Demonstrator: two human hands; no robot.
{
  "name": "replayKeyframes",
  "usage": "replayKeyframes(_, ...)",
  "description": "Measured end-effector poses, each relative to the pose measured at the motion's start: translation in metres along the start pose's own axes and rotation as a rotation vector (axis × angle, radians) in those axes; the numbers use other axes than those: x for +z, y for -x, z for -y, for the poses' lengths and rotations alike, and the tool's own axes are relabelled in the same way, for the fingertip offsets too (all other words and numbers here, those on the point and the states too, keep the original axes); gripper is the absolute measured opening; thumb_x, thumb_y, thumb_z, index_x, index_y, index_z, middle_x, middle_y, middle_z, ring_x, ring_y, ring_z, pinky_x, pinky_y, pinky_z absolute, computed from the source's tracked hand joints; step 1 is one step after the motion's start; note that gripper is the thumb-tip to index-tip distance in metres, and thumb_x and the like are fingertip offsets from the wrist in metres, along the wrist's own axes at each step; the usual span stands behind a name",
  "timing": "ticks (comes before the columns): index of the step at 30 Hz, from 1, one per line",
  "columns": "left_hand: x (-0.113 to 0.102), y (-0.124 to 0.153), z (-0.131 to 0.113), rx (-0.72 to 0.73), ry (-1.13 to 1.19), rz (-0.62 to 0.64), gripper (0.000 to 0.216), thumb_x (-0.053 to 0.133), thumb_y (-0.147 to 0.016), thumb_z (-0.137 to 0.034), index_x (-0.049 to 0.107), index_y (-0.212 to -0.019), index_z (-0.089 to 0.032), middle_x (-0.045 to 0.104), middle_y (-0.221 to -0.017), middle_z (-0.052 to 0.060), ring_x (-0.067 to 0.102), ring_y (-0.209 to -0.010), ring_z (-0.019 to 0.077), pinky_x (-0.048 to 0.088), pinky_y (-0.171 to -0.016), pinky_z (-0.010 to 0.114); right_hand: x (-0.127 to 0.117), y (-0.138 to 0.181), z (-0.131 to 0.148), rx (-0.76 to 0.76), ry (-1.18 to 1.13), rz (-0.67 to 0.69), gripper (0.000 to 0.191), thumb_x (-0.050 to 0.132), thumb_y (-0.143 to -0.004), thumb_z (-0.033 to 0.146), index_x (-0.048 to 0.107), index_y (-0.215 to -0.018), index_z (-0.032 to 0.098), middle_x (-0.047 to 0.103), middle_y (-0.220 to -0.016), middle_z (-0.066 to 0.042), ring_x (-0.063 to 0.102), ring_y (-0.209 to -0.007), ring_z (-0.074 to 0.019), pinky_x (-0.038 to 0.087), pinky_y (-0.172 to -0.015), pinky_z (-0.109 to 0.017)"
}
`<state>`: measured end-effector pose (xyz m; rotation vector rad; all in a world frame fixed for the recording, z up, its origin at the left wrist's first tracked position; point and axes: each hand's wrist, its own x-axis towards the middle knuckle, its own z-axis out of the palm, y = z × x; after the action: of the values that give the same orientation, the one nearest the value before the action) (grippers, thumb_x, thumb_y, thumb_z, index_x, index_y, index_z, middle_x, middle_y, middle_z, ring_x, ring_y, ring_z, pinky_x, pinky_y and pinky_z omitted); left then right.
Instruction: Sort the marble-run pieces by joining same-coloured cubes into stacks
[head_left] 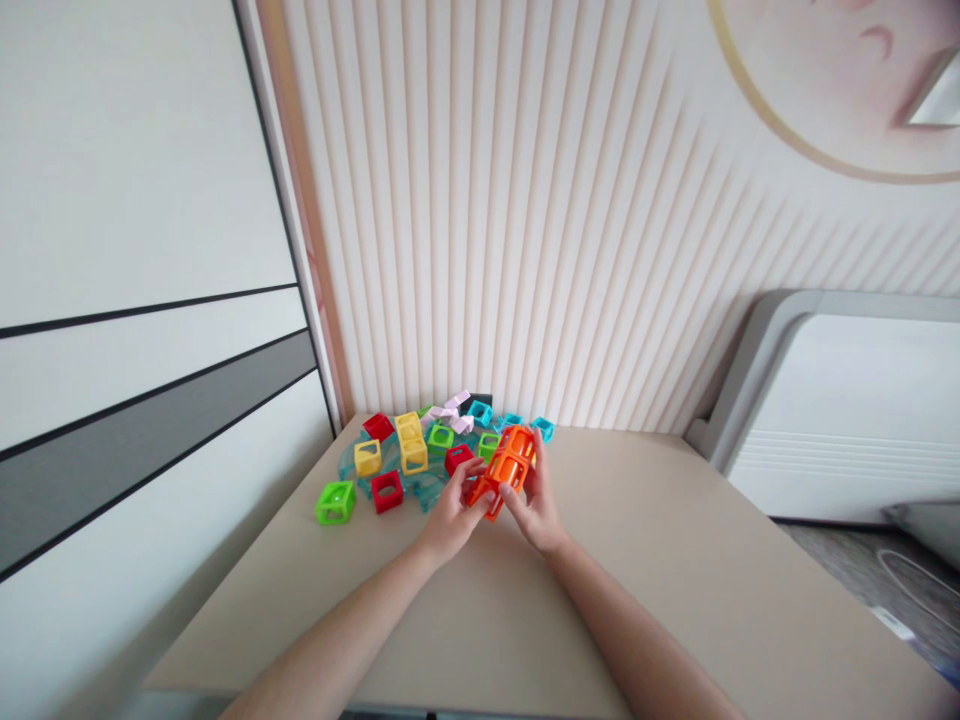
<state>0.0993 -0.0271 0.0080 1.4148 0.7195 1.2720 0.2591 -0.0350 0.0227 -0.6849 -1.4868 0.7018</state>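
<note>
Both hands hold an orange open-framed toy block piece, made of joined cube-like sections, tilted above the table. My left hand grips its lower left end, thumb over the front. On its right side, my right hand is closed with the thumb on the near face. Just behind and left of the hands lie a red block and a green block, both partly covered by the held piece. Further left are another red block, a joined yellow pair and a single yellow block.
A bright green block lies nearest the table's left edge. Translucent teal track-like pieces spread under the blocks. Blue blocks and pale pink pieces sit by the ribbed wall. The beige table meets a white cabinet at left.
</note>
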Motion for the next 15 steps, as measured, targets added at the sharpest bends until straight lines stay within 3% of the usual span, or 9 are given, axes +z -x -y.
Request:
replayKeyframes(5, 0.004, -0.001, -0.007, -0.054, 0.082, -0.013, 0.059, 0.076, -0.078, -0.046, 0.050, -0.128, -0.025, 0.061, -0.121, 0.009, 0.067, -0.102, 0.0232, 0.058, -0.084, 0.036, 0.006, 0.000, 0.006, -0.049, 0.055, -0.085, 0.085, 0.066, -0.090, 0.039, 0.012, -0.156, 0.032, 0.015, -0.164, -0.010, 0.029, -0.147, -0.0306, 0.040, -0.113, -0.049)
replayKeyframes(15, 0.005, 0.001, -0.016, -0.043, 0.130, 0.034, 0.060, 0.076, -0.078, -0.047, 0.053, -0.129, -0.025, 0.062, -0.126, 0.010, 0.065, -0.112, 0.0267, 0.056, -0.089, 0.038, 0.014, 0.000, 0.015, -0.048, 0.084, -0.112, 0.089, 0.063, -0.089, 0.044, 0.006, -0.157, 0.033, 0.006, -0.164, -0.009, 0.022, -0.149, -0.0325, 0.040, -0.113, -0.053)
